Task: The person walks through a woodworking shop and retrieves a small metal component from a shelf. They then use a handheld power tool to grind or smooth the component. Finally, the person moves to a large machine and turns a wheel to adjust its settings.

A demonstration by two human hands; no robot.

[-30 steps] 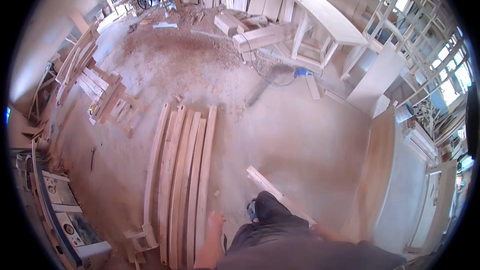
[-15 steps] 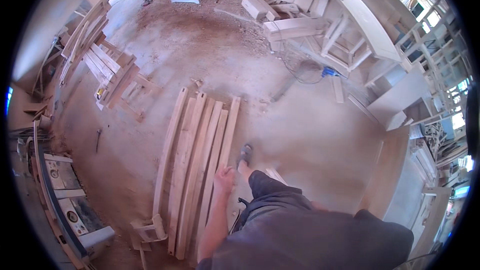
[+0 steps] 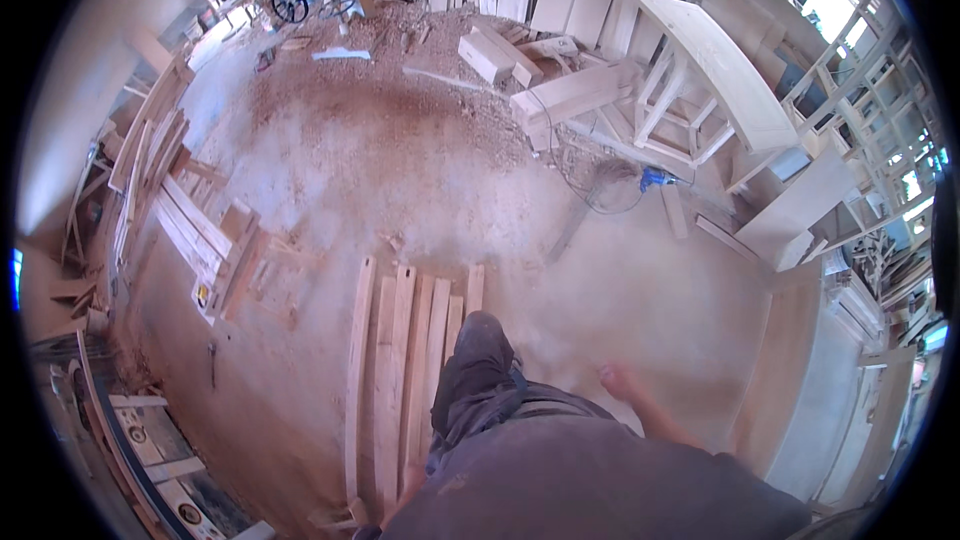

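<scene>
My right hand (image 3: 619, 381) hangs over the floor to the right of my body, its fingers curled in with nothing visible in them. My left hand is mostly hidden beside my body; only a sliver of my left arm (image 3: 408, 485) shows, close to the wooden beams, and its fingers cannot be made out. Several long pale beams (image 3: 402, 360) lie side by side to my left, a few with slots cut near their far ends. My raised knee (image 3: 482, 335) covers part of the rightmost beam.
A blue power tool (image 3: 655, 178) with a trailing cord lies on the floor ahead right. Behind it stands a wooden frame with a pale top (image 3: 715, 65), beside thick wood blocks (image 3: 570, 95). Stacked boards (image 3: 195, 225) lie at left, and a machine (image 3: 150, 440) stands at lower left.
I have moved forward, so the beams sit lower in view. My left hand has dropped back beside my body, and my right hand has come into sight on the right.
</scene>
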